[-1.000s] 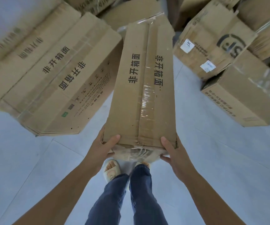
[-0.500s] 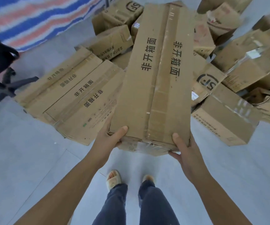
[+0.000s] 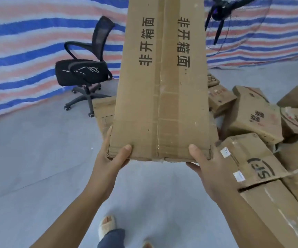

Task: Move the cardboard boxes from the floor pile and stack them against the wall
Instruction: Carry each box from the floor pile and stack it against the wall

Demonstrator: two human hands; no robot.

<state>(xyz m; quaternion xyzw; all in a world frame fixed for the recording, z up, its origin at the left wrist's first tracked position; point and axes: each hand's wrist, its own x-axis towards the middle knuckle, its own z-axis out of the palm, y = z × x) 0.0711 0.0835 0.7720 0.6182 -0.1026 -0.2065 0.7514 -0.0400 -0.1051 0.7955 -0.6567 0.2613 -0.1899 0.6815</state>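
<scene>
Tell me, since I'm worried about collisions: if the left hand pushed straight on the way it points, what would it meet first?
Probably the part-hidden flat box just beyond the left hand gripping the long box; the office chair stands farther left. Depth is unclear.

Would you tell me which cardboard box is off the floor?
The long box, gripped at its near end by the left hand and right hand; the others lie piled.

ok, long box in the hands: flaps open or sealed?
Sealed on the face in view: tape runs down the centre seam of the long box, flaps flat. Left hand and right hand grip its near end.
</scene>
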